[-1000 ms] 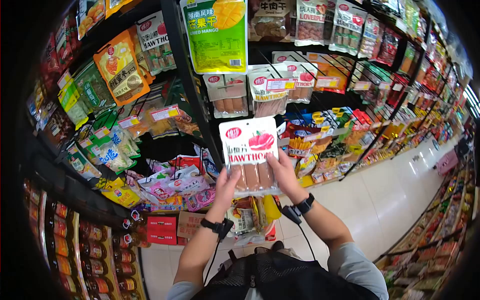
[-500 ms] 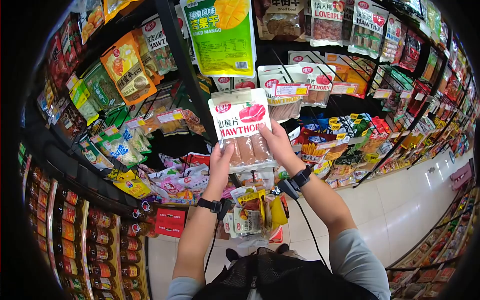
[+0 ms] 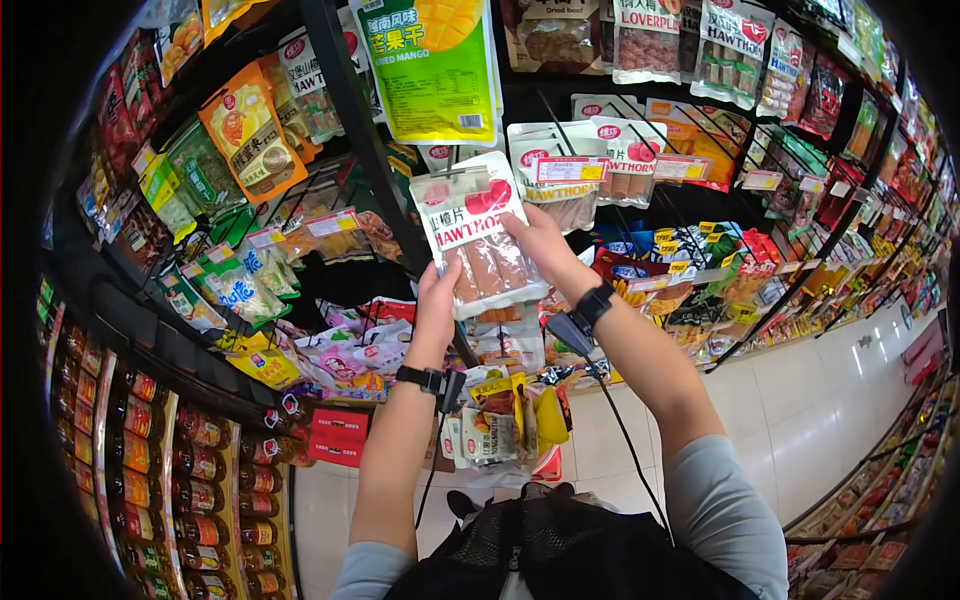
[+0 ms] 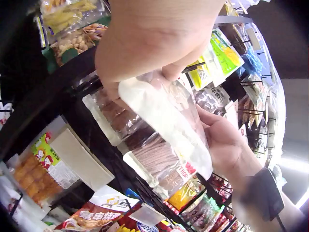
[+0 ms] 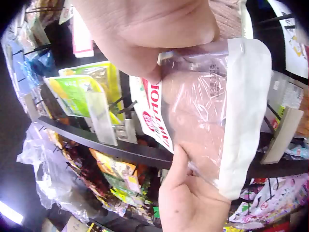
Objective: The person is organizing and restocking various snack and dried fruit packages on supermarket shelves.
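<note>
A white and clear pouch labelled HAWTHORN (image 3: 487, 262), with brown rolls showing in its lower part, is held tilted in front of the shelves. My left hand (image 3: 435, 308) grips its lower left edge, thumb on the front. On the right side my right hand (image 3: 543, 245) pinches it, thumb over the printed letters. In the left wrist view the pouch's white edge (image 4: 164, 116) lies below my left hand (image 4: 154, 38), with my right hand (image 4: 223, 140) beyond. The right wrist view shows the clear window (image 5: 198, 111) between my right hand (image 5: 149, 29) and left hand (image 5: 190, 203).
Similar hawthorn pouches (image 3: 628, 160) hang behind to the right, and a green dried mango bag (image 3: 428, 70) hangs above. Bagged snacks (image 3: 345, 355) fill the lower shelf. Jars (image 3: 135, 455) line the left side. Several packs (image 3: 492, 425) are bunched below my hands, above the tiled floor (image 3: 620, 440).
The pouch rose from its earlier lower position, moved slightly left and tilted. Both hands moved with it, still gripping its sides, and my right hand now reaches further across its front.
</note>
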A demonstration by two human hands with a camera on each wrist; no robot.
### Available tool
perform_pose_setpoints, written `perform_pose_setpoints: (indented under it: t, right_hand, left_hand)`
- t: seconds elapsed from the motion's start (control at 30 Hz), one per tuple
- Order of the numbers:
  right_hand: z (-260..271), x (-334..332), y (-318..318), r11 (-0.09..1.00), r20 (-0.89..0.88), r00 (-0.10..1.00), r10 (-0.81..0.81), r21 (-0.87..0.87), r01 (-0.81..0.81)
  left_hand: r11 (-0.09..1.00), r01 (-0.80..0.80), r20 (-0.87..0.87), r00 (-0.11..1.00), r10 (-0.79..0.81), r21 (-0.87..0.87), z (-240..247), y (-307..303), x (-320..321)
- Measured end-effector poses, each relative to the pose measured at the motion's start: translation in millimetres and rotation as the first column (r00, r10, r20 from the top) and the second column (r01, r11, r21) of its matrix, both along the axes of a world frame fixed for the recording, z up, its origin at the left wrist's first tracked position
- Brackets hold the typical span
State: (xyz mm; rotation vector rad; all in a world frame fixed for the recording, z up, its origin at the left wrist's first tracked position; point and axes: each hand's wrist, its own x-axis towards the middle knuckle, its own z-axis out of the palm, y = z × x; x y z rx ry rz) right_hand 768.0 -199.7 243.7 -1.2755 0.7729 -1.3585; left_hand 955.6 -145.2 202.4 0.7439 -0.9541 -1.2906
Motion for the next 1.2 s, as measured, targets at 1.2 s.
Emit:
perform_pose_setpoints:
  t: [1.2]
  right_hand:
    - [-165.3,-132.7,333.6,0.867,-0.048,0.976,0.212,0.47,-0.166]
  left_hand:
    - [0.932,0.124,0.434,0.858,-0.274,0.341,-115.5,251.9,-41.9]
